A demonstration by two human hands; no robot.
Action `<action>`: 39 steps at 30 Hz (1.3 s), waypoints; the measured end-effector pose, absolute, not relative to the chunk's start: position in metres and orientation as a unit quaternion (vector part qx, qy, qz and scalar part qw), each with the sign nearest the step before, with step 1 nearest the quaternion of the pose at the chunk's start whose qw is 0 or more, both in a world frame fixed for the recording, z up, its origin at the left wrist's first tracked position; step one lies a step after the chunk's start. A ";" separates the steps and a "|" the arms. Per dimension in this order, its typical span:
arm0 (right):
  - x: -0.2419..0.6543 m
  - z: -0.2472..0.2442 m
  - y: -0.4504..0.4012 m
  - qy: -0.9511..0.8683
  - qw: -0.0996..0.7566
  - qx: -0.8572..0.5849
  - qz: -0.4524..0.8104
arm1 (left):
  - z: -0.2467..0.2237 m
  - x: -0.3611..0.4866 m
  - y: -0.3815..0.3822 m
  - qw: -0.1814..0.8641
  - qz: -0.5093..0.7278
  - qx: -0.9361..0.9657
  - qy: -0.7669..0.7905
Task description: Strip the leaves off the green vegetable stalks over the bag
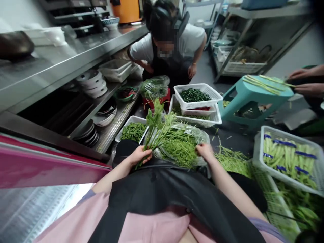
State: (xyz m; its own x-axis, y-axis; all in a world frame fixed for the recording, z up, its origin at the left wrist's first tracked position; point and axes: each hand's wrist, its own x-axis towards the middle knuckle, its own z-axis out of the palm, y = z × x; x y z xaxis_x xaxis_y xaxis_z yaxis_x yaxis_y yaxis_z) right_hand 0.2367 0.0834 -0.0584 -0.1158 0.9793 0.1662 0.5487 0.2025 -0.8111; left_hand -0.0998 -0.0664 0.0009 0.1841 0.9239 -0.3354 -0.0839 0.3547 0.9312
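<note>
My left hand (140, 156) is closed around a bunch of leafy celery-like stalks (155, 130), held upright with the leaves at the top. In front of my lap lies an open clear plastic bag (203, 135) heaped with thin green stems (179, 150). At the bag's right edge is my right hand (205, 151), its fingers curled together; what they pinch, if anything, is too small to make out. Left of the bag stands a white basket (118, 138) of cut green pieces.
A person (174, 44) crouches opposite. Stacked white baskets (215, 98) hold dark green vegetables. Another person's hands (303, 81) hold long stalks over a turquoise stool (253, 98). To the right, a crate (258, 152) contains banded bundles. Steel shelving (76, 64) borders the left.
</note>
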 end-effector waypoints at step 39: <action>0.202 0.072 0.050 -0.807 0.405 -0.427 -0.054 | 0.004 -0.080 -0.052 0.247 0.195 0.646 0.695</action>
